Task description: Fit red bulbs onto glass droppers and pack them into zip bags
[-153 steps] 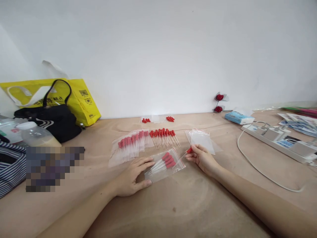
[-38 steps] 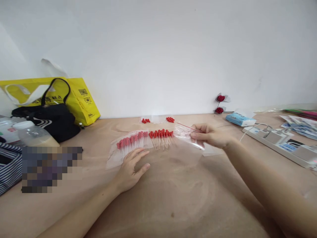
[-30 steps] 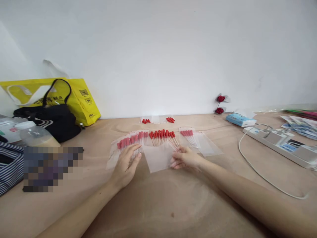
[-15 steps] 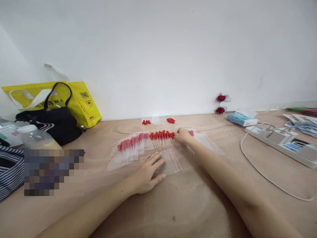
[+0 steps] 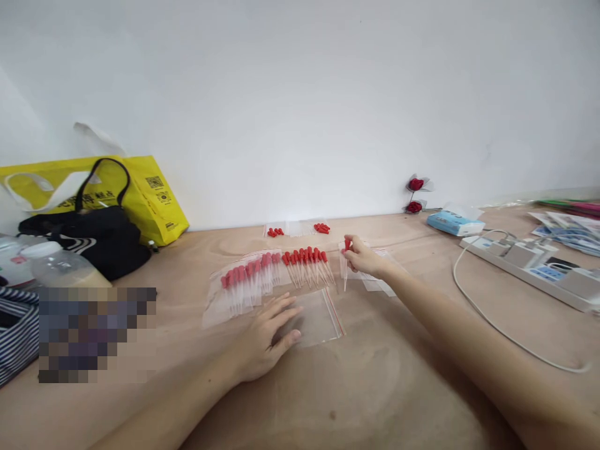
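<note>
My right hand [image 5: 363, 257] pinches a dropper [image 5: 345, 275] with a red bulb by its top; its pale thin tube hangs point down. Just left of it several loose droppers [image 5: 308, 262] lie side by side in a row, bulbs toward the wall. Farther left, more droppers lie in overlapping clear zip bags [image 5: 248, 281]. My left hand [image 5: 272, 337] lies with fingers spread at the left side of a flat clear zip bag [image 5: 319, 319] with a red line by its opening. Other clear bags [image 5: 382, 284] lie under and beside my right hand.
Small red bulbs [image 5: 322, 229] lie in two groups by the wall. On the right are a blue tissue pack [image 5: 452, 223], a white power strip [image 5: 529, 272] with a cable, and a red artificial flower [image 5: 415, 184]. Left stand a yellow bag [image 5: 159, 212], a black bag [image 5: 112, 240] and a bottle [image 5: 60, 265].
My right hand has moved right from the end of the dropper row and now holds one dropper upright. My left hand has shifted slightly left and down in view, its fingers still spread.
</note>
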{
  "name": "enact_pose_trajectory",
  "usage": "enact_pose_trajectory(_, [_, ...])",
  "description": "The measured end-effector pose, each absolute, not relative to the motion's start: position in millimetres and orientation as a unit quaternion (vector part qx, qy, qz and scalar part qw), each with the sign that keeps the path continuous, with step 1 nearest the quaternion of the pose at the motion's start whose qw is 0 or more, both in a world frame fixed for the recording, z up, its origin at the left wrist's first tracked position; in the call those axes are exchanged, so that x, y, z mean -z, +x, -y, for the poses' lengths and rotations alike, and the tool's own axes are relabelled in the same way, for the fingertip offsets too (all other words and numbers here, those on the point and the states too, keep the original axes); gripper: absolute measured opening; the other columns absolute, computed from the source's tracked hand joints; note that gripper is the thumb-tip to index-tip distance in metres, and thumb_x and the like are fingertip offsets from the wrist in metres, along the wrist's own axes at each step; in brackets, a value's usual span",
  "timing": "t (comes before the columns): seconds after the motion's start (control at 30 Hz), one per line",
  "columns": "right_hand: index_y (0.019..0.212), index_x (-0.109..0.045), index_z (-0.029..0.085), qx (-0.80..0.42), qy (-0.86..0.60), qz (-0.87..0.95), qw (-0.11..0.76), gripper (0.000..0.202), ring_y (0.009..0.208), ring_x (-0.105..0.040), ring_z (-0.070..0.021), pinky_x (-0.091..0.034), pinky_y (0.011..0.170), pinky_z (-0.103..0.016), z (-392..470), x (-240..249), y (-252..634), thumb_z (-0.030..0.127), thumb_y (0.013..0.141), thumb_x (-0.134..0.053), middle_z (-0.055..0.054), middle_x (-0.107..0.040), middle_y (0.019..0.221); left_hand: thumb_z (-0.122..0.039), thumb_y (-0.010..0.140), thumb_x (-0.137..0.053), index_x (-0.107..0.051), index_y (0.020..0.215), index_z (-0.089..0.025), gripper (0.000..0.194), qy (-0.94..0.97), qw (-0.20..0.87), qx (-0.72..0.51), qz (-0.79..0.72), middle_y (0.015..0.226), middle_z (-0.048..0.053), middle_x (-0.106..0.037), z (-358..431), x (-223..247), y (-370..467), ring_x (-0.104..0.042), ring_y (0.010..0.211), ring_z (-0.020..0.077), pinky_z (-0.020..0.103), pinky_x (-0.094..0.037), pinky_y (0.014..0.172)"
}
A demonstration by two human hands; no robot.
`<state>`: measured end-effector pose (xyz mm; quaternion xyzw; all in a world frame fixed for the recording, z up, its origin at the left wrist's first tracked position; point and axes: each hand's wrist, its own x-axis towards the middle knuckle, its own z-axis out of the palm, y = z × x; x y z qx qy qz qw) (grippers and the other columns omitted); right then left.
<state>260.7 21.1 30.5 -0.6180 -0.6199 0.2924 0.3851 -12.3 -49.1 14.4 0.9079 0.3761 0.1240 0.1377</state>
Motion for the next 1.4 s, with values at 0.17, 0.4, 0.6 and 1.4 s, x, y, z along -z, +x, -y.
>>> enact_pose_trajectory(0.17, [0.106, -0.032, 0.024, -0.451, -0.508, 0.471, 0.563, 0.040, 0.045, -0.044, -0.0085, -0.038, 0.044, -0.021, 20, -4, 259, 0.023, 0.068, -0.044, 0.008, -0.040, 0.057, -0.040, 0.085, -0.039, -0.043, 0.123, -0.027, 0.041, 0.909, 0.144, -0.139, -0.366, 0.134, 0.004, -0.038, 47, -8, -24, -0.032, 0.124, 0.0227, 0.043, -0.030, 0.100])
enact_pose_trajectory(0.4, [0.102, -0.031, 0.026, -0.469, -0.488, 0.402, 0.617, 0.045, 0.049, -0.047, -0.0077, -0.040, 0.043, -0.021, 25, 13, 248, 0.026, 0.062, -0.050, 0.007, -0.041, 0.069, -0.040, 0.085, -0.038, -0.043, 0.123, -0.028, 0.040, 0.914, 0.132, -0.128, -0.363, 0.132, 0.003, -0.040, 48, -10, -23, -0.036, 0.121, 0.0229, 0.042, -0.032, 0.099])
enact_pose_trajectory(0.6, [0.098, -0.032, 0.026, -0.470, -0.494, 0.401, 0.611, 0.041, 0.049, -0.048, -0.0074, -0.043, 0.045, -0.022, 28, 11, 244, 0.026, 0.062, -0.052, 0.007, -0.040, 0.069, -0.038, 0.085, -0.038, -0.037, 0.127, -0.030, 0.042, 0.916, 0.148, -0.104, -0.358, 0.136, 0.002, -0.035, 48, -13, -25, -0.032, 0.124, 0.0221, 0.043, -0.028, 0.101])
enact_pose_trajectory(1.4, [0.075, -0.063, 0.019, -0.400, -0.454, 0.703, 0.374, 0.016, 0.053, -0.037, -0.0076, -0.031, 0.052, -0.022, 39, 9, 256, 0.031, 0.066, -0.066, 0.004, -0.049, 0.061, -0.041, 0.082, -0.043, -0.030, 0.131, -0.026, 0.053, 0.910, 0.169, -0.103, -0.363, 0.133, 0.004, -0.038, 51, -20, -20, -0.033, 0.122, 0.0231, 0.043, -0.029, 0.100])
